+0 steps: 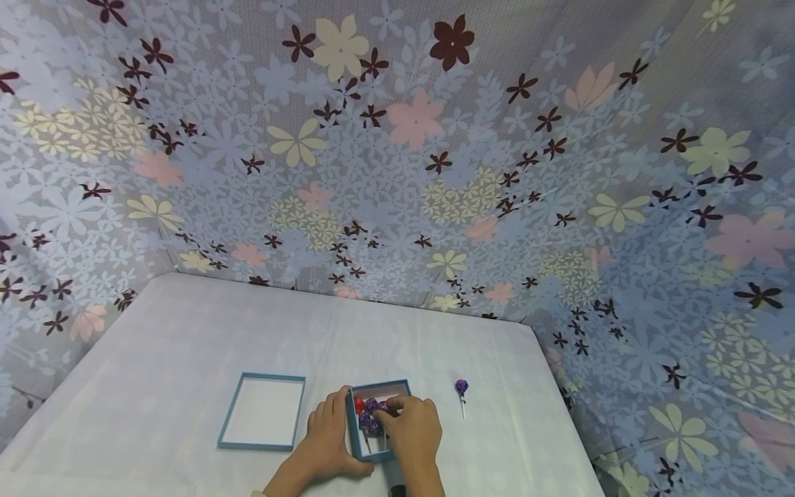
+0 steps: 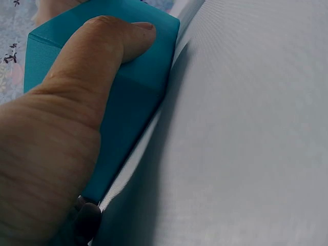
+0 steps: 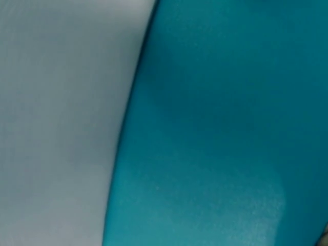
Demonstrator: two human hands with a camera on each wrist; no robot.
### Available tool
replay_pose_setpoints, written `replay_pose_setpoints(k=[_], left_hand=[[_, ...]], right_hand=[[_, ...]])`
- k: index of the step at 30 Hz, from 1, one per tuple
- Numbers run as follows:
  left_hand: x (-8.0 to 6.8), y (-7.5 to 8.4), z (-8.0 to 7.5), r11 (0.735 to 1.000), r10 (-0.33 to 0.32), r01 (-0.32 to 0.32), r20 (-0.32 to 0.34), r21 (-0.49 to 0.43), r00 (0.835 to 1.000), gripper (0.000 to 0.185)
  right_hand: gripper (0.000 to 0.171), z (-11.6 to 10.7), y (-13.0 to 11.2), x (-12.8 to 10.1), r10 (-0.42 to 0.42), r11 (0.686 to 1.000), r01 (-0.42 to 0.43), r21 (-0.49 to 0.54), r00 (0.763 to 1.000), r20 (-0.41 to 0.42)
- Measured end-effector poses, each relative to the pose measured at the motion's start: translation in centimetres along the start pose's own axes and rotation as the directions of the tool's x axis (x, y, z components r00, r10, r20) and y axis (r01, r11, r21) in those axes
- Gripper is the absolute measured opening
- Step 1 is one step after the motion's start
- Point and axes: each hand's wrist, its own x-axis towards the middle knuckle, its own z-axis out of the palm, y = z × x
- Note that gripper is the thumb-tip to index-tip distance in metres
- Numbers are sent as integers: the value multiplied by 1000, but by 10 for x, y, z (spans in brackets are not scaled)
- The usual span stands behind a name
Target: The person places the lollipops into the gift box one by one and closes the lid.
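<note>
**Both hands at the small blue box, one lollipop left outside**

From the head camera I see my left hand (image 1: pixel 326 442) wrapped against the left wall of the small teal cardboard box (image 1: pixel 376 453), thumb and fingers curled round its side to steady it. My right hand (image 1: pixel 413 431) lies over the box's right half, fingers bent down into it among the wrapped lollipops (image 1: pixel 370 413), purple foil heads with one red one, thin white sticks. I cannot tell whether those fingers pinch one or only touch them. The box stands near the front edge of the table with the pale, faintly woven cloth (image 1: pixel 186 345). Its flat teal lid with white inside (image 1: pixel 263 420) lies open-side up just to the left, apart from the box. One single purple-wrapped lollipop on a white stick (image 1: pixel 462 395) lies on the cloth to the right, well clear of the box. By my judgement the filling is mostly done: several sweets are in, that one is out, and the lid is off.

The left wrist camera shows the thumb (image 2: pixel 102 56) pressed flat on the matte, sharp-cornered teal wall, box sitting on smooth cloth.

The right wrist camera gives only a blurred teal wall beside pale cloth; no fingers show.
</note>
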Motion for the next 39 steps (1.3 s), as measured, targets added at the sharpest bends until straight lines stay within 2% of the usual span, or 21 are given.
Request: replay_pose_setpoints(k=[19, 28, 39], left_hand=[[-1, -1, 1, 1000, 1, -1, 4, 10, 1000, 147], [-1, 0, 0, 1000, -16, 16, 31, -4, 999, 148], [0, -2, 2, 1000, -6, 6, 9, 7, 1000, 148]], right_hand=[[24, 2, -4, 3, 21, 999, -21, -48, 1000, 13], [23, 2, -4, 3, 26, 998, -25, -53, 999, 25], [23, 3, -2, 3, 15, 999, -15, -43, 1000, 19]])
